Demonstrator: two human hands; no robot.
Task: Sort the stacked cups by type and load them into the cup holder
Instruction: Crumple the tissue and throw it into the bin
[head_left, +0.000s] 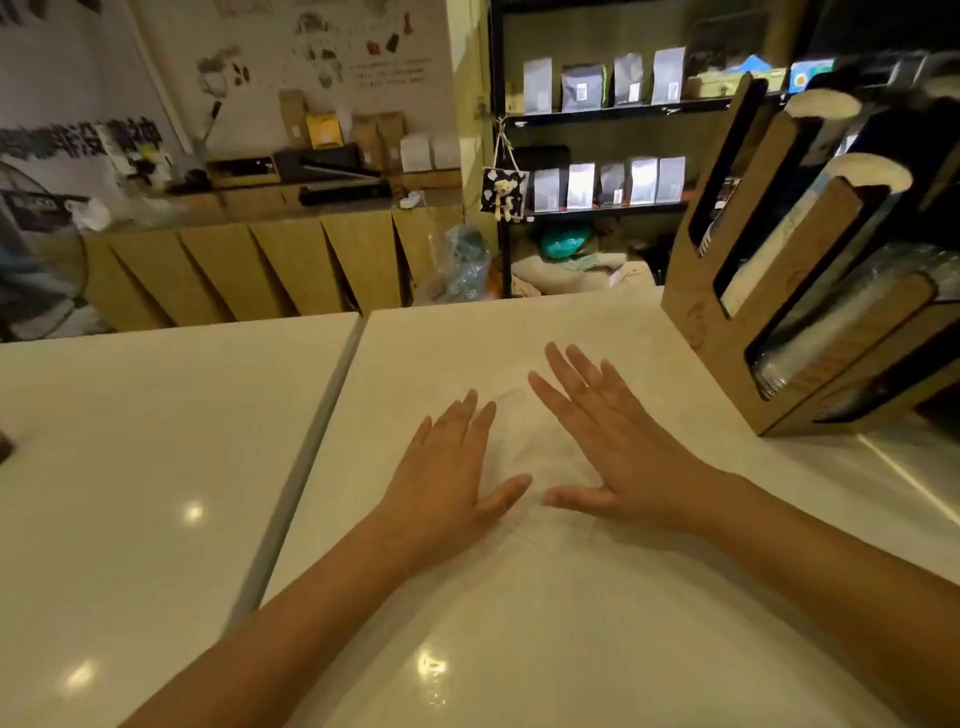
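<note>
A wooden cup holder (727, 332) with slanted slots stands on the white counter at the right. Its upper slots hold stacks of white paper cups (862, 174), and a lower slot holds a stack of clear plastic cups (841, 322). My left hand (447, 478) and my right hand (613, 436) lie flat on the counter, palms down, fingers spread, thumbs almost touching. Neither hand holds anything. Both are left of the holder, apart from it.
The white counter (519, 623) has a seam (306, 457) running down its left part. Behind it stand wooden cabinets (260, 265), a black shelf with coffee bags (608, 182), and sacks on the floor. A dark object (5, 449) shows at the left edge.
</note>
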